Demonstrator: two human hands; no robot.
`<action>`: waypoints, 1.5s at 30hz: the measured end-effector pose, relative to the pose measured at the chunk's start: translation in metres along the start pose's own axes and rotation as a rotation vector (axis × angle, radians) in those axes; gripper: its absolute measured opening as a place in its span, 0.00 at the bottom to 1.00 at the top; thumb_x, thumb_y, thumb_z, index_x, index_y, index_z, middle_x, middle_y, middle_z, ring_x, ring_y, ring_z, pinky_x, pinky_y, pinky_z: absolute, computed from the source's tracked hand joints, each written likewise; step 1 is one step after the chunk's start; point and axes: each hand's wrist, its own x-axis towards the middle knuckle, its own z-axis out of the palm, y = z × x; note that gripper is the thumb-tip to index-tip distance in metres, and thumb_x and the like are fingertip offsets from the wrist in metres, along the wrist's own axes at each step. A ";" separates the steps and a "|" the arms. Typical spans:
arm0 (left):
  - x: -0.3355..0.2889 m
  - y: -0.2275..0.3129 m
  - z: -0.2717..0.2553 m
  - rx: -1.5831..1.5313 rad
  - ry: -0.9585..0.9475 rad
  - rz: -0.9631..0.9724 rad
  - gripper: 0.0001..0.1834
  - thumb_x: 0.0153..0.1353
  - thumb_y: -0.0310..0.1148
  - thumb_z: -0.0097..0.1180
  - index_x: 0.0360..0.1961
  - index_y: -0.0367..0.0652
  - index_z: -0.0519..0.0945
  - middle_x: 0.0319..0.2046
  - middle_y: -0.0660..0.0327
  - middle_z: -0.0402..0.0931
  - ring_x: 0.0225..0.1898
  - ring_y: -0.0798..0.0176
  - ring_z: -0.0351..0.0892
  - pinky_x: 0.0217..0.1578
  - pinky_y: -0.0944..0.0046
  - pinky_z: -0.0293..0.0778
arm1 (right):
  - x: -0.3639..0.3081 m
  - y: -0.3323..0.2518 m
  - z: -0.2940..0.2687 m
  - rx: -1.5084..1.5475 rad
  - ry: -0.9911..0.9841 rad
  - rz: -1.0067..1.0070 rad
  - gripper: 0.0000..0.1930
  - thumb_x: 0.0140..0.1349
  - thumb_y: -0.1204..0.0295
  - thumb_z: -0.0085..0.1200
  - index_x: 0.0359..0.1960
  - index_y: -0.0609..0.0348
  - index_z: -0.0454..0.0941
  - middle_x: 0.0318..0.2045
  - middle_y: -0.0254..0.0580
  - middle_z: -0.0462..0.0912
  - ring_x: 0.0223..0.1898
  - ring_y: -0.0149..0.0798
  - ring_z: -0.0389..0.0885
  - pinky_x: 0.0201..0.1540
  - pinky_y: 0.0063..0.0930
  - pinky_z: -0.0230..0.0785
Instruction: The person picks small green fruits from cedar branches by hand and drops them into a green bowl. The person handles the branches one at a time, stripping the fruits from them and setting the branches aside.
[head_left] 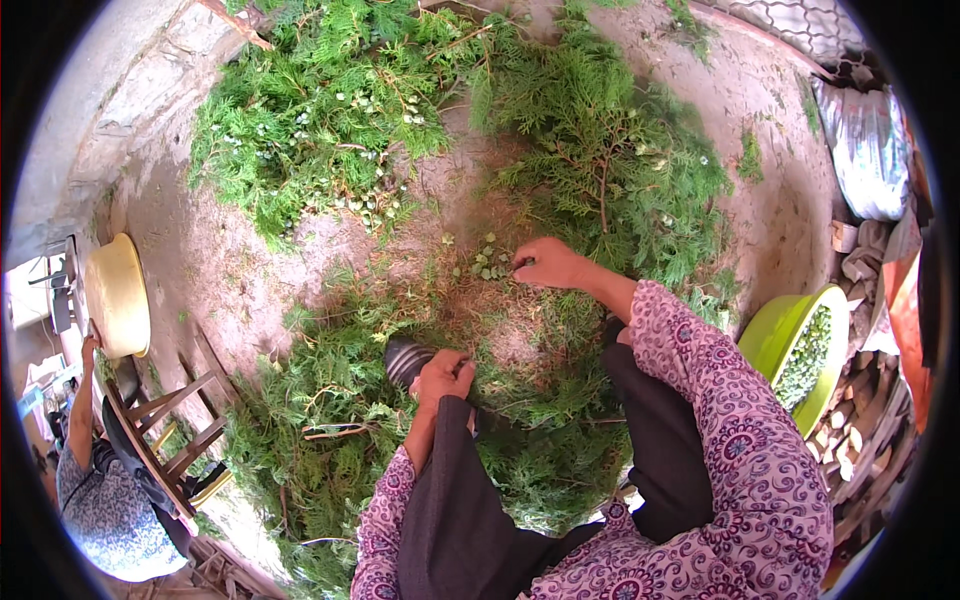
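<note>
My right hand reaches down to the ground with its fingers pinched together. Its fingertips meet a small cluster of pale green cones on the littered ground; what lies between them is too small to make out. My left hand is by my left knee, above a dark striped shoe. Its fingers are curled in, and whatever they may hold is hidden. Cut green conifer branches surround my legs, and a heap of cone-bearing branches lies ahead to the left.
More conifer branches lie ahead to the right. A lime-green basin filled with green cones stands at my right, near split firewood and a pale sack. Leftward are a yellow tub, a wooden stool and another person.
</note>
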 end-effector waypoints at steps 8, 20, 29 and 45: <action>-0.001 0.016 -0.006 0.008 -0.002 -0.055 0.08 0.50 0.26 0.56 0.31 0.34 0.76 0.24 0.61 0.71 0.23 0.73 0.69 0.23 0.73 0.65 | -0.012 -0.010 -0.020 0.918 -0.234 0.312 0.11 0.55 0.67 0.52 0.35 0.61 0.73 0.23 0.35 0.75 0.21 0.27 0.72 0.17 0.16 0.59; -0.001 0.007 -0.003 -0.024 0.019 -0.005 0.07 0.49 0.27 0.57 0.31 0.36 0.77 0.25 0.59 0.72 0.24 0.69 0.71 0.25 0.71 0.66 | 0.028 -0.012 0.016 -0.371 0.308 -0.079 0.10 0.44 0.70 0.53 0.29 0.60 0.77 0.26 0.50 0.78 0.31 0.51 0.76 0.37 0.41 0.68; -0.001 0.005 -0.003 -0.008 -0.003 -0.040 0.07 0.50 0.27 0.56 0.31 0.36 0.77 0.25 0.59 0.73 0.24 0.70 0.72 0.25 0.72 0.67 | 0.021 -0.010 0.003 -0.193 0.163 0.026 0.08 0.46 0.71 0.54 0.28 0.62 0.76 0.23 0.46 0.77 0.27 0.42 0.77 0.29 0.35 0.68; -0.001 0.002 -0.002 -0.037 -0.012 -0.030 0.08 0.50 0.25 0.55 0.32 0.35 0.76 0.24 0.61 0.72 0.24 0.72 0.70 0.24 0.73 0.65 | 0.044 -0.016 0.003 -0.325 0.435 -0.281 0.12 0.48 0.71 0.55 0.35 0.59 0.75 0.30 0.45 0.77 0.29 0.44 0.76 0.31 0.34 0.69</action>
